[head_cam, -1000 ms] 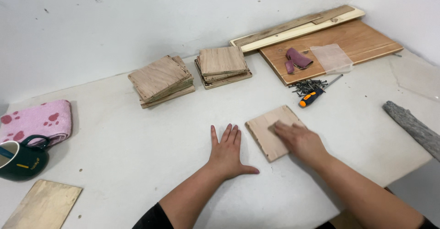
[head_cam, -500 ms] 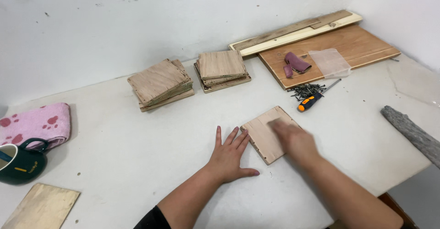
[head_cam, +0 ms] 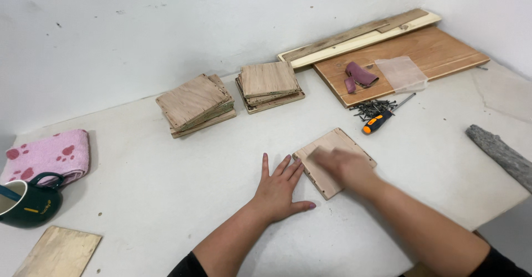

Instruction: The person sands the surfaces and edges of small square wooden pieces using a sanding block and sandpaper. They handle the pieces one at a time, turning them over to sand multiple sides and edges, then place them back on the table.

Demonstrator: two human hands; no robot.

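We see a white tabletop (head_cam: pixel 138 177) with a large brown board (head_cam: pixel 438 52) leaning at its far right corner. Two stacks of square plywood pieces (head_cam: pixel 197 104) sit near the wall. Closer to us lies a single plywood square (head_cam: pixel 324 147) at the middle of the tabletop. Our left hand (head_cam: pixel 280 191) lies flat and spread beside it, fingertips touching its edge, holding nothing. Our right hand (head_cam: pixel 343 166) rests on top of it, blurred; we cannot tell its grip. An orange-handled screwdriver (head_cam: pixel 379 121) lies beyond.

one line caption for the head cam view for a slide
Right hand rubs a square plywood piece while left hand steadies its edge.
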